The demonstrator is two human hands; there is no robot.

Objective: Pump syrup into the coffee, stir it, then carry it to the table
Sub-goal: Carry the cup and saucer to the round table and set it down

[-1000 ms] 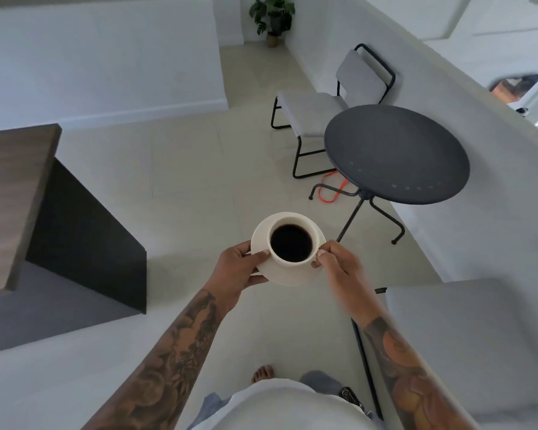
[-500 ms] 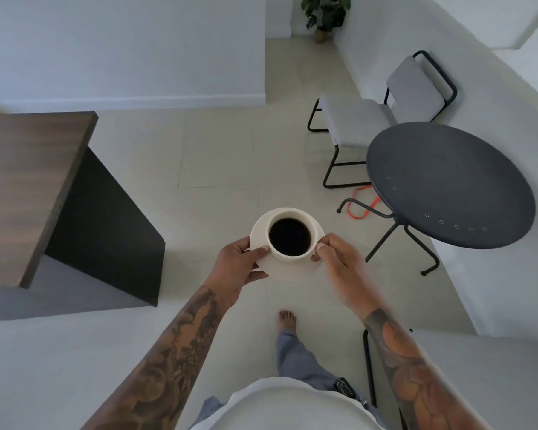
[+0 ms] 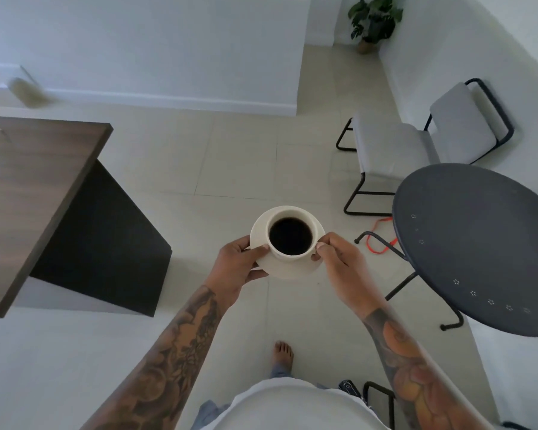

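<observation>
A white cup of black coffee [image 3: 290, 236] sits on a white saucer [image 3: 284, 268], held in the air over the tiled floor. My left hand [image 3: 235, 266] grips the saucer's left edge, thumb against the cup. My right hand [image 3: 339, 259] holds the right side at the cup's handle and saucer rim. The round dark table [image 3: 479, 243] stands to the right of the cup, its top bare.
A wooden counter [image 3: 35, 187] with a dark base juts in from the left. A grey chair with a black frame [image 3: 416, 144] stands beyond the table by the white wall. An orange cord [image 3: 378, 240] lies under the table. A potted plant [image 3: 373, 23] sits far back.
The view has swung left: table and chair have shifted to the right and come closer, more of the counter shows. Both hands keep holding the cup and saucer level.
</observation>
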